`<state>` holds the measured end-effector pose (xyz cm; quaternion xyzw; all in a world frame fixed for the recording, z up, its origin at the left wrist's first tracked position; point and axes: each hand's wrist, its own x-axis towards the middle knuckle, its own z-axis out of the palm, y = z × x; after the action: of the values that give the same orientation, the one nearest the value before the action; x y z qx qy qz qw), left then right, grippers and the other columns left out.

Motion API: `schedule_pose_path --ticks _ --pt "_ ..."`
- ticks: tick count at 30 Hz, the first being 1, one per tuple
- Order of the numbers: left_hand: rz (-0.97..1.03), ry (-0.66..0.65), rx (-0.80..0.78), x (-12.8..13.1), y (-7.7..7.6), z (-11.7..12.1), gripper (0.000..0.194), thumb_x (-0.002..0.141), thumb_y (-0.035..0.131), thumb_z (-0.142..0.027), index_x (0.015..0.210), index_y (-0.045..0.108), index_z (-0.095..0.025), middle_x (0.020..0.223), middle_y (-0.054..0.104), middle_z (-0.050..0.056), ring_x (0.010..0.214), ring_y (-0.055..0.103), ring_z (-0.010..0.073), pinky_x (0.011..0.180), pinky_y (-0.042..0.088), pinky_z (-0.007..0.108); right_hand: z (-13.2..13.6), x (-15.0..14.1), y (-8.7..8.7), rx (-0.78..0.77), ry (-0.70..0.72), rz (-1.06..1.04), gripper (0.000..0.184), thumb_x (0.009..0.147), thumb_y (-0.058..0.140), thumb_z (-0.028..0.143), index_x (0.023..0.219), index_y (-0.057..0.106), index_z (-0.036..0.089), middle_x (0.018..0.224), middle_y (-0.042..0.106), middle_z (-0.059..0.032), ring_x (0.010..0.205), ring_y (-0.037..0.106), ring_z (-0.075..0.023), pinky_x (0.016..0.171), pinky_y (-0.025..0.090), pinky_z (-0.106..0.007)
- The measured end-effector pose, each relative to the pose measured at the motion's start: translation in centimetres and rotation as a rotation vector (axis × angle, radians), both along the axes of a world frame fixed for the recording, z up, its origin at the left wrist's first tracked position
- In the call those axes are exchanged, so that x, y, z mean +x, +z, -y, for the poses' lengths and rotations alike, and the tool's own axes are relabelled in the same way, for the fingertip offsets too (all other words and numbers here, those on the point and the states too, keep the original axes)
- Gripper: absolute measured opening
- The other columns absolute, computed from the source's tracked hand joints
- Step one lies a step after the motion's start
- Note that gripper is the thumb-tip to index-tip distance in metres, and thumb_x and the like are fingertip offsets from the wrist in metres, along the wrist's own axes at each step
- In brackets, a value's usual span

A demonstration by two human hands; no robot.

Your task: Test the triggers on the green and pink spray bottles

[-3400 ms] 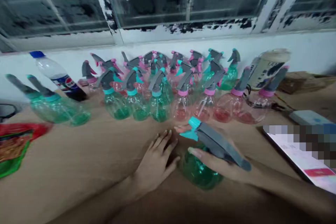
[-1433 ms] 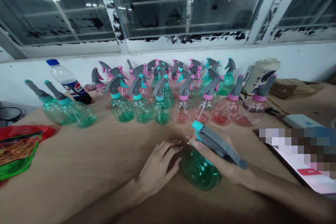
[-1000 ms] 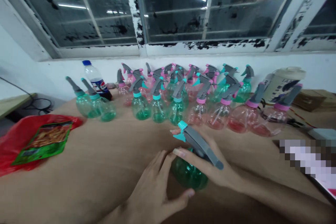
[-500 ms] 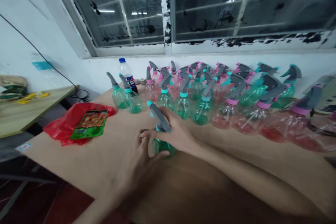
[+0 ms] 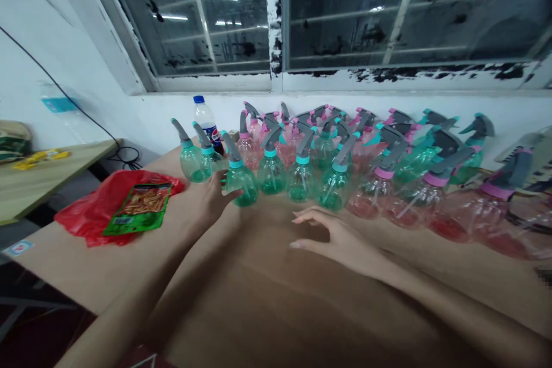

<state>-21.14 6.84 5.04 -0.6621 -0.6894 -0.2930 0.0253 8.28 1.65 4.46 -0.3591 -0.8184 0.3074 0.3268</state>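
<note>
My left hand (image 5: 214, 196) is at the left side of a green see-through spray bottle (image 5: 244, 185) with a grey trigger head and turquoise collar. Its thumb lies across the front of the bottle and its fingers reach to the far side, partly hidden. The bottle stands upright on the table (image 5: 259, 276), at the left of more green spray bottles (image 5: 272, 175). My right hand (image 5: 330, 238) hovers over the tabletop in front of the row, holding nothing, with thumb and fingers apart in a loose curve.
Pink spray bottles (image 5: 375, 195) crowd the right and back, below the window. Two green ones stand at the left near a cola bottle (image 5: 209, 126). A red plastic bag (image 5: 95, 207) lies at the left with a green snack packet (image 5: 140, 210) on it.
The green spray bottle has moved from between both hands, away and to the left, into the row. My right hand has let go and drawn back to the right; my left hand went with the bottle.
</note>
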Motion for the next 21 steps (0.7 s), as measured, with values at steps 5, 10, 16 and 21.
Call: schedule_pose_path --ticks 5,10,16,21 --pt "-0.103 0.055 0.027 0.0 0.6 -0.8 0.047 0.079 0.066 -0.038 0.117 0.050 -0.015 0.109 0.057 0.015 0.104 0.056 0.0336 0.087 0.044 0.047 0.5 2.2 1.1 -0.034 -0.005 0.028 0.028 0.077 0.066 0.045 0.099 0.062 0.029 0.109 0.064 -0.0014 0.100 0.060 -0.0231 0.088 0.046 -0.043" --pt "-0.326 0.119 -0.070 0.4 2.0 -1.2 0.054 0.086 0.055 -0.045 0.131 0.044 -0.017 0.111 0.053 0.016 0.104 0.054 0.0365 0.083 0.045 0.046 0.4 4.6 2.4 -0.050 -0.079 0.071 0.027 0.078 0.063 0.049 0.095 0.063 0.029 0.103 0.066 -0.0011 0.099 0.060 -0.0241 0.088 0.044 -0.043" --pt "-0.387 0.125 -0.167 0.2 3.1 -3.1 0.062 0.087 0.051 -0.048 0.137 0.039 -0.012 0.108 0.053 0.019 0.105 0.054 0.0379 0.083 0.046 0.045 0.8 6.9 3.9 -0.028 -0.176 0.105 0.024 0.082 0.057 0.049 0.076 0.060 0.026 0.079 0.066 0.0023 0.076 0.062 -0.0183 0.072 0.046 -0.033" --pt "-0.375 0.141 -0.152 0.7 3.5 -2.6 0.072 0.082 0.059 -0.047 0.138 0.035 -0.009 0.104 0.054 0.019 0.103 0.054 0.0383 0.083 0.045 0.045 1.9 8.6 4.6 -0.046 -0.268 0.168 0.025 0.081 0.057 0.051 0.077 0.060 0.027 0.080 0.064 0.0037 0.079 0.060 -0.0174 0.070 0.044 -0.029"
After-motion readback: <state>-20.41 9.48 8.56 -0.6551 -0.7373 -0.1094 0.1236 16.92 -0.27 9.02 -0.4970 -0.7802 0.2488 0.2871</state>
